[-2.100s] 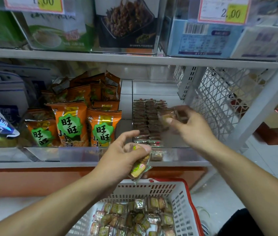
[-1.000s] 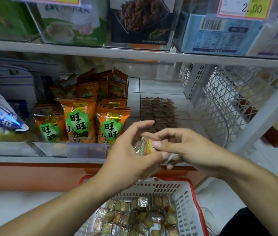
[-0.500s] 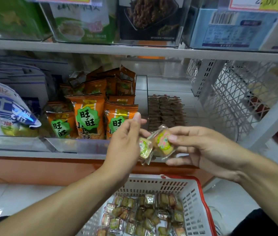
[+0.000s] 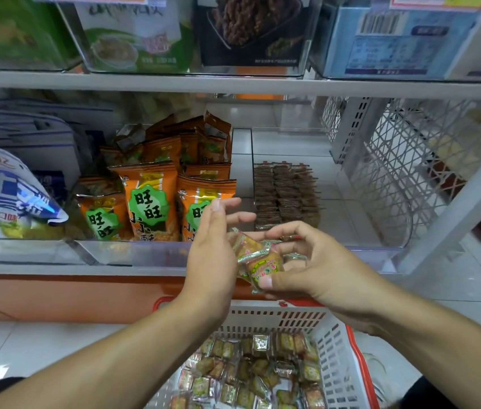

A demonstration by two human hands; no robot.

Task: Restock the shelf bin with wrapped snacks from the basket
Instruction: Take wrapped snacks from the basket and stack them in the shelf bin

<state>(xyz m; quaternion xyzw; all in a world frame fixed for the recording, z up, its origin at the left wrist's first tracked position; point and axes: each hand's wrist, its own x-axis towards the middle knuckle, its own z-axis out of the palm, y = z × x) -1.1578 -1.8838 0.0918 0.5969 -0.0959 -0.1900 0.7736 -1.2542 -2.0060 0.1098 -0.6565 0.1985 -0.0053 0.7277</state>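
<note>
White metal shelf (image 4: 233,84) holds a clear bin (image 4: 380,246) of brown snacks (image 4: 286,193); at 6 o'clock, basket (image 4: 336,349); right hand (image 4: 315,267) pinches wrapped snacks (image 4: 259,264), left hand (image 4: 212,255) open

Shop, snack aisle. White metal shelf (image 4: 233,84) at 12 o'clock carries clear bins (image 4: 133,255) of packaged goods. Price tags (image 4: 436,1) clipped on upper bins, 1 o'clock. Identical orange packs (image 4: 147,199) faced in rows at 10 o'clock. Red-rimmed basket (image 4: 348,364) of wrapped snacks on tiled floor (image 4: 469,290), 6 o'clock.
</note>
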